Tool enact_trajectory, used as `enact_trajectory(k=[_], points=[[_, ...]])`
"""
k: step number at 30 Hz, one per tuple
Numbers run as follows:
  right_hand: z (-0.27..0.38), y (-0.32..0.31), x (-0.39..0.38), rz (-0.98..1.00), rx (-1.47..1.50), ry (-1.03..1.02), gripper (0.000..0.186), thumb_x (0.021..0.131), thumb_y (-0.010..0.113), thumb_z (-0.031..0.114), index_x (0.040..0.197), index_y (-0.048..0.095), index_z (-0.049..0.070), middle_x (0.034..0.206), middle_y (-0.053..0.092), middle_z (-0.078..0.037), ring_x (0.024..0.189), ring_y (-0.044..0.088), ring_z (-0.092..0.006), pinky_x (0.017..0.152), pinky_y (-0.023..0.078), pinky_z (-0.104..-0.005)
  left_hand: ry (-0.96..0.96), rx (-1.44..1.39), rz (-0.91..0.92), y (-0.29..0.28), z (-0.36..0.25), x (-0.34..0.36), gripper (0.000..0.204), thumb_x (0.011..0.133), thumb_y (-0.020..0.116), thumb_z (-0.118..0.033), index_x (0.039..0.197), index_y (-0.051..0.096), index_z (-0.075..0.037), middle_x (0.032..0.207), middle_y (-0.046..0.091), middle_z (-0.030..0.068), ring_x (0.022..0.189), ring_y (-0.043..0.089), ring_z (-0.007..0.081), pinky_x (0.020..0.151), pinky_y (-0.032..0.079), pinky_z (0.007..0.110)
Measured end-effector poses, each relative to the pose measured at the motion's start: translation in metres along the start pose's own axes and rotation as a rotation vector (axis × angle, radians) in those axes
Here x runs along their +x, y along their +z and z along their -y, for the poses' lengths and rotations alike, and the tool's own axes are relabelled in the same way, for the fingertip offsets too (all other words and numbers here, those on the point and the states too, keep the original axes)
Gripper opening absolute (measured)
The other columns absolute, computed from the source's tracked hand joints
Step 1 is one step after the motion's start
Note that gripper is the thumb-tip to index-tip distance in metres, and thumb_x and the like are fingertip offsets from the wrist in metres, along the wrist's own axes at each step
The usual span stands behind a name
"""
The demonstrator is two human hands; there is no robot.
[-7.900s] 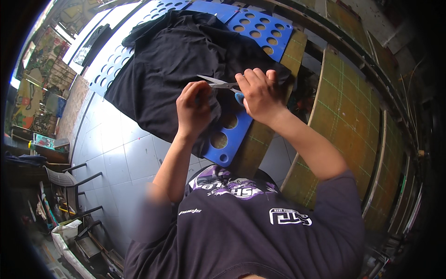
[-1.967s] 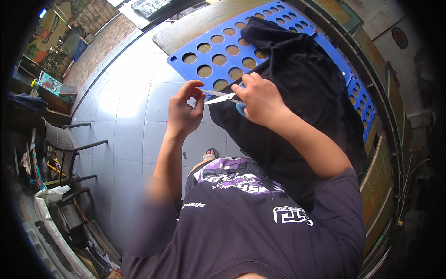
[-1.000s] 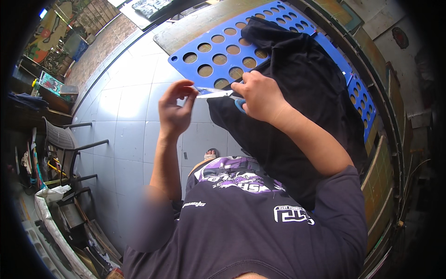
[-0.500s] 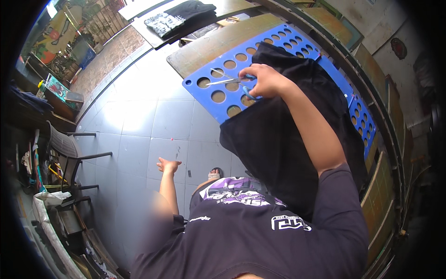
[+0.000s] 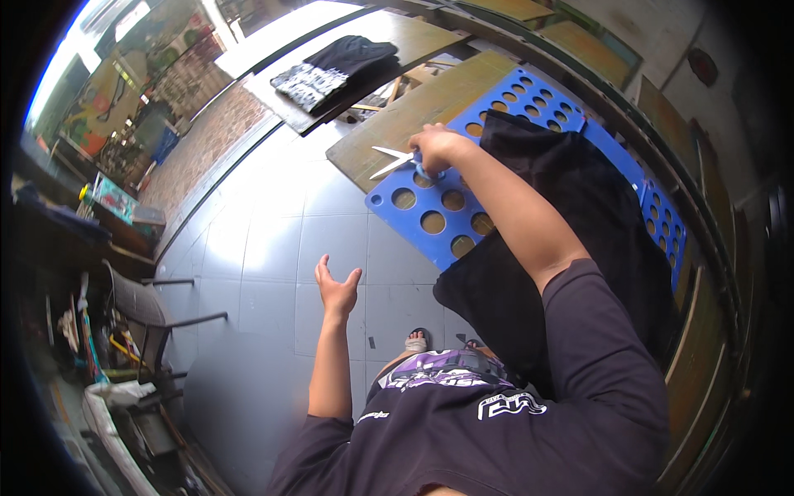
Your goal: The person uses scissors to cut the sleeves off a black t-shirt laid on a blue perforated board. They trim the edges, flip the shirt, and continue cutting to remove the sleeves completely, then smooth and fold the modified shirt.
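My right hand (image 5: 438, 150) holds scissors (image 5: 391, 169) with blue handles and spread silver blades over the upper-left end of a blue perforated board (image 5: 390, 217). My left hand (image 5: 336, 291) is raised apart from it above the tiled floor, fingers spread, holding nothing. Black fabric (image 5: 604, 227) is draped across the board and hangs over its near edge beside my body, partly hidden by my right arm. The board lies on a worn olive platen (image 5: 372, 140).
Folded black garments with white print (image 5: 339, 66) sit on another platen at upper center. A dark chair (image 5: 132, 293) stands left, among clutter along that wall (image 5: 91, 355). Metal rails (image 5: 703, 198) and more boards (image 5: 686, 388) line the right side. Both my feet show below.
My left hand has left the scissor blades and is now open lower left. My right hand has carried the scissors toward the board's far-left edge. The view has shifted, revealing more of the garments.
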State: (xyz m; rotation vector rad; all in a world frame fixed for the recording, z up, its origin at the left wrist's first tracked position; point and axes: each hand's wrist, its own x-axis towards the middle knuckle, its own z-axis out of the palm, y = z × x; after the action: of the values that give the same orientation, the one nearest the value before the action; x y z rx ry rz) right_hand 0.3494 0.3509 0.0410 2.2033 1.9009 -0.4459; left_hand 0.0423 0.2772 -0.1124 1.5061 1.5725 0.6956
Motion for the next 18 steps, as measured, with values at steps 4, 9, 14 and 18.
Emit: enact_trajectory(k=[4, 9, 14, 18], points=[[0.004, -0.003, -0.002, 0.107, -0.067, -0.064, 0.088, 0.056, 0.08, 0.022, 0.135, 0.044, 0.021, 0.132, 0.041, -0.019, 0.12, 0.044, -0.0361, 0.099, 0.041, -0.0409, 0.206, -0.084, 0.029, -0.001, -0.052, -0.007, 0.069, 0.073, 0.069, -0.017, 0.133, 0.036, -0.006, 0.134, 0.038, 0.0126, 0.121, 0.041, 0.0277, 0.098, 0.035, 0.042], [-0.007, 0.013, -0.044, -0.233, 0.192, -0.021, 0.09, 0.062, 0.079, 0.025, 0.14, 0.035, 0.02, 0.131, 0.04, -0.018, 0.12, 0.043, -0.0354, 0.1, 0.039, -0.0406, 0.585, -0.147, 0.026, 0.028, -0.107, -0.023, 0.055, 0.074, 0.068, -0.011, 0.125, 0.046, -0.007, 0.125, 0.048, 0.0099, 0.112, 0.049, 0.0241, 0.089, 0.038, 0.038], [-0.087, 0.044, -0.141, -0.895, 0.36, -0.12, 0.072, 0.069, 0.075, 0.026, 0.132, 0.043, 0.011, 0.123, 0.045, -0.014, 0.116, 0.045, -0.032, 0.098, 0.039, -0.0373, 0.848, -0.274, 0.268, 0.074, -0.16, -0.022, 0.046, 0.076, 0.07, -0.012, 0.118, 0.052, -0.006, 0.106, 0.06, 0.0075, 0.094, 0.059, 0.0191, 0.081, 0.041, 0.031], [-0.196, 0.066, -0.295, -0.799, 0.356, 0.515, 0.07, 0.074, 0.071, 0.037, 0.133, 0.043, 0.009, 0.134, 0.042, -0.018, 0.125, 0.039, -0.0351, 0.101, 0.037, -0.0407, 0.749, -0.402, 0.531, 0.132, -0.228, -0.023, 0.051, 0.078, 0.073, -0.022, 0.12, 0.05, -0.006, 0.103, 0.059, 0.007, 0.092, 0.057, 0.0151, 0.076, 0.043, 0.03]])
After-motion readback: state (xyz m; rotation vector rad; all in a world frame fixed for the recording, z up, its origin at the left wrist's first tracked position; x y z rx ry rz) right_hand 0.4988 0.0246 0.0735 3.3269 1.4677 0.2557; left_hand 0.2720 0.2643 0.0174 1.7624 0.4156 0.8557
